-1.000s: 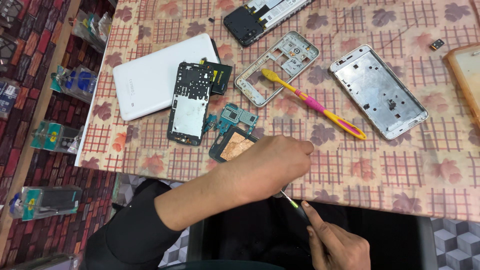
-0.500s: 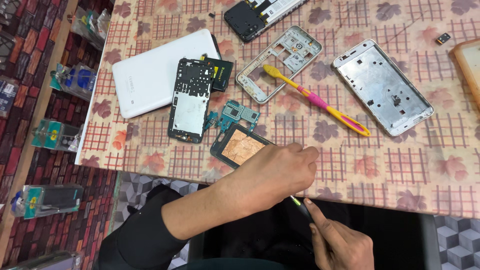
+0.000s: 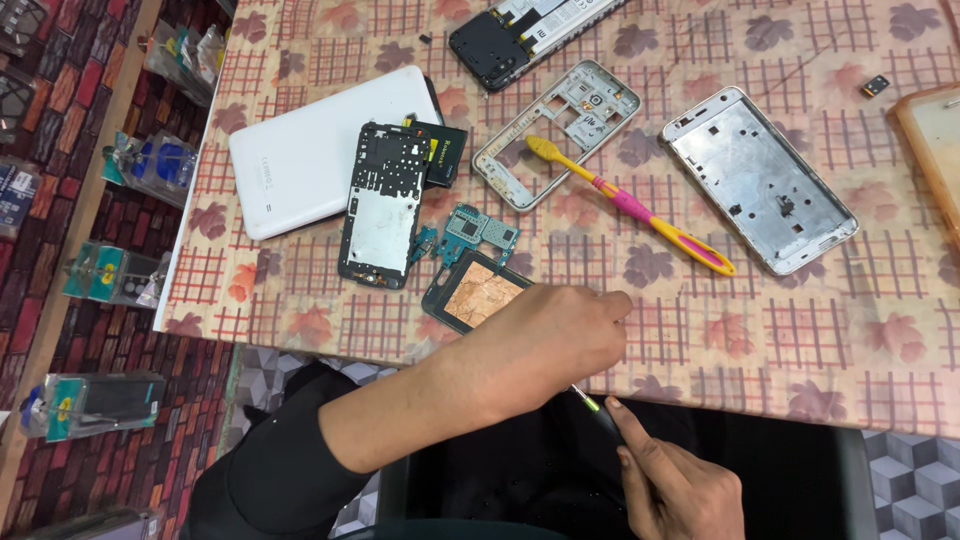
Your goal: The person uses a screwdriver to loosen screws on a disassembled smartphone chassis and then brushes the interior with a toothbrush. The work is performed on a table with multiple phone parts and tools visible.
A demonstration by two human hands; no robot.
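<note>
Brick-pattern floor at left, small packaged goods lying on it; our desk (image 3: pixel 800 350) wears a checked cloth with a leaf print. We note a spread of phone parts across it.

Our left hand (image 3: pixel 540 345) lies at the near edge of the desk, fingers curled shut over something small that we cannot make out. Its knuckles rest just beside a dark phone back piece (image 3: pixel 478 292) with a coppery inner face, which lies flat and tilted, at the hand's far-left side. Our right hand (image 3: pixel 680 485) sits nearer, below the desk edge over a dark lap area, closed on a thin tool (image 3: pixel 588 402) with a green tip (a small screwdriver, by the look). The tip points up toward the underside of the left hand and comes very close; we cannot tell whether it touches.

Farther out: a small teal circuit board (image 3: pixel 478 232) just beyond the back piece, a black phone frame (image 3: pixel 385 205) to its left, partly lying on a white tablet (image 3: pixel 310 150). A grey mid-frame (image 3: pixel 555 130) lies farther, with a yellow-and-pink toothbrush (image 3: pixel 630 205) crossing its near corner. A silver metal chassis (image 3: pixel 760 180) lies at right, well apart from both hands. A black phone (image 3: pixel 510 35) sits at the far edge.
</note>
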